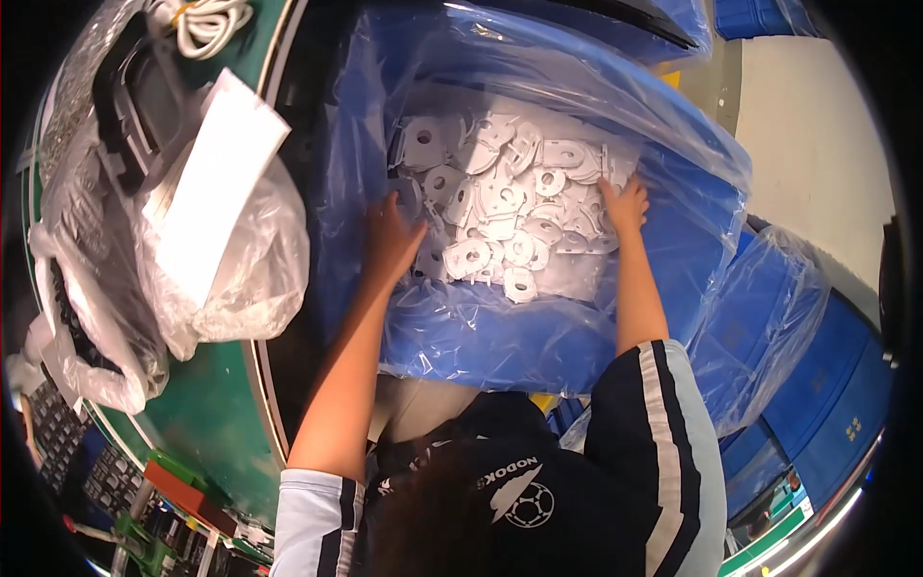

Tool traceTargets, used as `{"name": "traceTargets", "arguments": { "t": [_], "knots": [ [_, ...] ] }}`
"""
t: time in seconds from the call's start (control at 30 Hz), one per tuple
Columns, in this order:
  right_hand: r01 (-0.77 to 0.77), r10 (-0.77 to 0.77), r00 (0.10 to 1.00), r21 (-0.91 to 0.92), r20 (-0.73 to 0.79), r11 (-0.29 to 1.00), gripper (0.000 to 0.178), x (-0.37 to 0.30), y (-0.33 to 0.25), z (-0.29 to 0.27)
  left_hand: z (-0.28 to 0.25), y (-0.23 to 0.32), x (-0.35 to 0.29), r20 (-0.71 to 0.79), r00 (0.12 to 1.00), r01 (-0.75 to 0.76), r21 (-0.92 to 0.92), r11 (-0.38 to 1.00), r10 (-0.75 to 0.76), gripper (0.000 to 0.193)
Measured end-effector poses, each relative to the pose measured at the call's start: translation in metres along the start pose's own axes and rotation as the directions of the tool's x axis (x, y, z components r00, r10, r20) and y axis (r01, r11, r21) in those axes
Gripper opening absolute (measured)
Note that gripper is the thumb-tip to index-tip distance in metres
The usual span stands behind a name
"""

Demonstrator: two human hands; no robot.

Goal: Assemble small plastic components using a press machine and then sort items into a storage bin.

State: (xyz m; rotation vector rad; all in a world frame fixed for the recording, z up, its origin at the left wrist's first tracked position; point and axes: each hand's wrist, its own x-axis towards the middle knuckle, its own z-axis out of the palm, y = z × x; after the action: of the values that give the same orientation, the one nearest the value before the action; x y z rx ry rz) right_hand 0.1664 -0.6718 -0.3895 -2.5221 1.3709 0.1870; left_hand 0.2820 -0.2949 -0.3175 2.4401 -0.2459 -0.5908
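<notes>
Many white plastic parts (505, 197), flat and rounded with round holes, lie heaped on a pale sheet (572, 279) inside a blue bin (461, 351) lined with clear plastic film. At the left side of the heap is my left hand (392, 238), thumb and forefinger apart, with its other fingers partly hidden. My right hand (627, 204) rests at the sheet's right edge, fingers spread, its thumb side touching the outermost parts. Neither hand visibly grips a part. Both forearms reach over the bin's near side.
To the left, a green-topped bench (226, 413) carries a clear plastic bag (255, 260), a white card (216, 183) and a coiled white cable (207, 24). More blue bins (817, 385) with loose plastic film (769, 317) stand at the right. A green machine (144, 539) sits lower left.
</notes>
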Motion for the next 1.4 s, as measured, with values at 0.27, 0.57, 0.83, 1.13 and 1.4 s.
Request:
{"name": "traceTargets", "arguments": {
  "t": [0.27,0.57,0.83,1.13,1.4],
  "knots": [
    [-0.406,0.137,0.801,0.359,0.583,0.840,0.094,-0.025,0.013,0.009,0.021,-0.028,0.000,0.170,0.980,0.100,0.032,0.995,-0.104,0.073],
    [-0.723,0.098,0.449,0.296,0.888,0.625,0.050,-0.065,0.037,0.022,0.034,-0.047,-0.004,0.188,0.980,0.069,0.002,0.998,-0.068,0.038],
    [-0.182,-0.379,0.639,0.610,0.669,0.771,0.053,-0.147,-0.028,0.004,0.029,0.028,-0.009,-0.135,0.947,-0.287,0.054,0.956,0.292,0.019],
    [0.285,-0.391,0.882,0.362,0.264,0.887,0.047,-0.028,-0.090,-0.010,0.054,0.014,-0.042,0.711,0.698,0.017,-0.128,0.992,0.080,0.045],
    [0.216,-0.266,0.882,0.169,0.388,0.962,0.073,-0.010,-0.134,0.042,0.062,-0.037,-0.022,0.397,0.897,0.329,-0.302,0.895,-0.196,0.022]
  ]
}}
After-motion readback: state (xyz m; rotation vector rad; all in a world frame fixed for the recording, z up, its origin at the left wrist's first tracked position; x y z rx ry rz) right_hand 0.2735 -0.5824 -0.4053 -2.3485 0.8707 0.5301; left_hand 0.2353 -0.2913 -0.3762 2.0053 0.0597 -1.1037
